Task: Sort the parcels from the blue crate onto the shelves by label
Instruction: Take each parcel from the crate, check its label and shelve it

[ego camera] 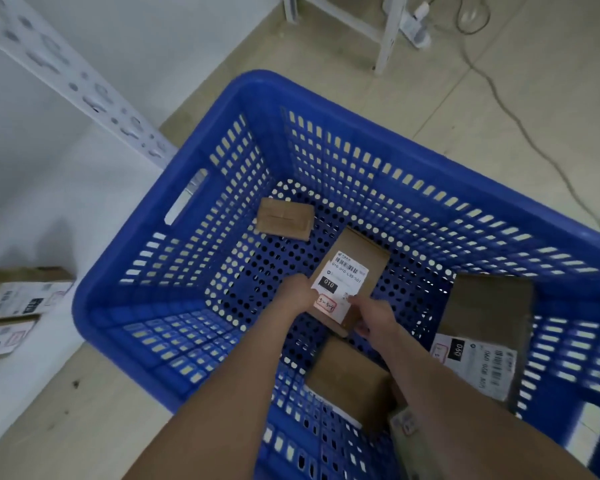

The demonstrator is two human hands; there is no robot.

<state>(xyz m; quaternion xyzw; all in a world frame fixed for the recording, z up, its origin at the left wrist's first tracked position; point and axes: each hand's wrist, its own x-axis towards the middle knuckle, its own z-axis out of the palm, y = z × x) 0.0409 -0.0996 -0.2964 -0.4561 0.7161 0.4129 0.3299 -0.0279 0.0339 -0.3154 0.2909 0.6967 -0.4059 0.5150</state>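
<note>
Gripped at its near edges by the left hand and right hand, the parcel sits low inside the blue crate. With the far end unsupported, a slip is judged possible; the partly covered label may be misread.

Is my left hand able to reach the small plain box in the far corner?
Likely yes once freed: left hand grips the labelled parcel; only bare crate floor lies before the small box.
</note>
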